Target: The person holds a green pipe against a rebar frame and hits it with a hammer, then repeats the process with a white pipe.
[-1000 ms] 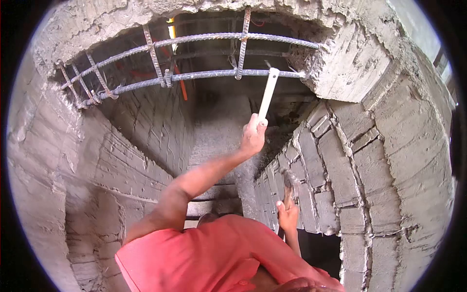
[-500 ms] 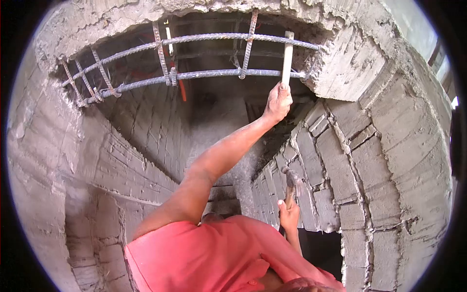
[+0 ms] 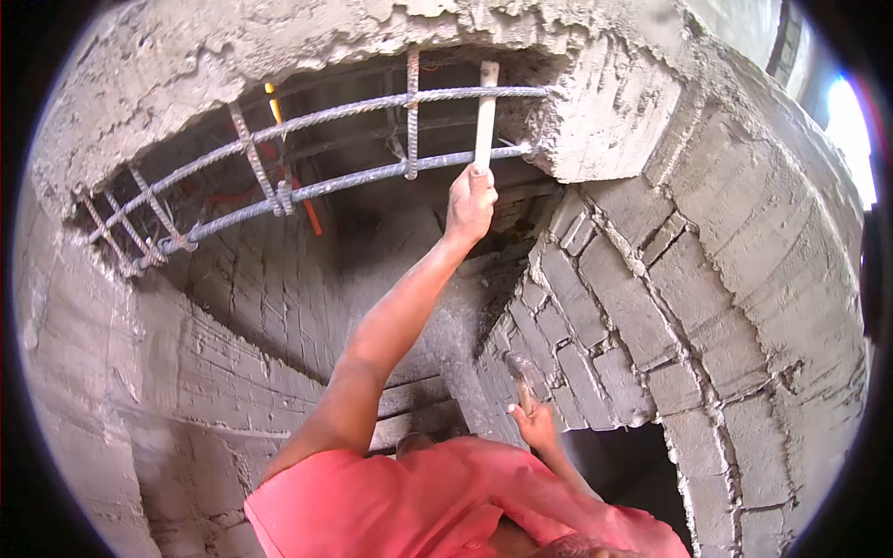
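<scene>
My left hand (image 3: 471, 203), at the end of an outstretched arm, is closed around the lower end of a white pipe (image 3: 486, 112). The pipe points upward and overlaps two ribbed steel rebars (image 3: 363, 104) near their right end. Lower down on the right, my right hand (image 3: 535, 425) grips the wooden handle of a hammer (image 3: 521, 372). The hammer's head is up, in front of the block wall, well below the rebars. Short cross ties (image 3: 412, 121) link the two rebars.
Rough broken concrete (image 3: 344, 46) edges the opening above the rebars, with a concrete block end (image 3: 609, 116) at the right. A block wall (image 3: 651, 307) with raised mortar joints rises on the right. An orange strip (image 3: 313, 218) hangs behind the bars. A dark opening (image 3: 619, 460) lies low right.
The view has tilted and shifted, so the rebars, pipe and left hand sit further left. Both hands keep their holds; the hammer appears slightly lower and further left.
</scene>
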Action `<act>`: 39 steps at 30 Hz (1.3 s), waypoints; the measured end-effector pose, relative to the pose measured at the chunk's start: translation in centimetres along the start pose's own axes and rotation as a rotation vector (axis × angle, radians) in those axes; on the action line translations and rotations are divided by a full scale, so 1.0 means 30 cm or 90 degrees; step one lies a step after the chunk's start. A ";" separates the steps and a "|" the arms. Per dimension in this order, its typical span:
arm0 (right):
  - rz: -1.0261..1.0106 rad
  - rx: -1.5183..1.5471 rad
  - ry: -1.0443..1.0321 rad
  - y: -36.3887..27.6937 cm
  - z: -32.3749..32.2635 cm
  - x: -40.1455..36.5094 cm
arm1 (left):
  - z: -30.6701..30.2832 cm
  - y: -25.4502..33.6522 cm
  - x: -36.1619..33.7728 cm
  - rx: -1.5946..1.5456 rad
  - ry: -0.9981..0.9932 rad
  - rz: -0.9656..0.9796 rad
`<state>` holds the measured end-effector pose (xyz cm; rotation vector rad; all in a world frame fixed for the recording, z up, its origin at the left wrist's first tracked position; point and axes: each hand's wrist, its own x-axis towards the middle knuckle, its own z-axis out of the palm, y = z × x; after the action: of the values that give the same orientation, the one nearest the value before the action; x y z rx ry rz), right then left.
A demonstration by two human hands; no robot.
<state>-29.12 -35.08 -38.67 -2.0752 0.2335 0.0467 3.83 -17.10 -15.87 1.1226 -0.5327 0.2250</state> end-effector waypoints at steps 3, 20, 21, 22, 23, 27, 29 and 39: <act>-0.006 0.007 -0.013 0.029 0.030 0.012 | -0.004 0.000 0.007 0.045 0.008 0.005; -0.353 -0.160 0.156 -0.374 -0.268 0.243 | 0.025 -0.062 0.055 0.220 0.107 0.129; -0.466 -0.222 0.194 -0.464 -0.329 0.268 | 0.030 -0.030 0.040 0.233 0.109 0.129; -0.503 -0.236 0.221 -0.527 -0.379 0.304 | 0.023 -0.039 0.037 0.154 0.069 0.090; -0.543 -0.246 0.249 -0.592 -0.419 0.333 | 0.007 -0.049 0.042 0.076 0.028 0.056; -0.531 -0.088 0.224 -0.875 -0.461 0.321 | -0.061 -0.038 -0.020 -0.113 -0.015 -0.050; -0.501 -0.089 0.181 -0.871 -0.438 0.298 | -0.102 -0.062 -0.048 -0.112 -0.046 -0.045; -0.293 0.050 0.085 -0.557 -0.172 0.242 | -0.100 0.031 -0.089 0.413 0.087 0.172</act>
<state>-19.23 -32.66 -22.70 -2.0091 -0.1631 -0.3758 2.03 -13.77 -17.47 1.6465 -0.5003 0.7427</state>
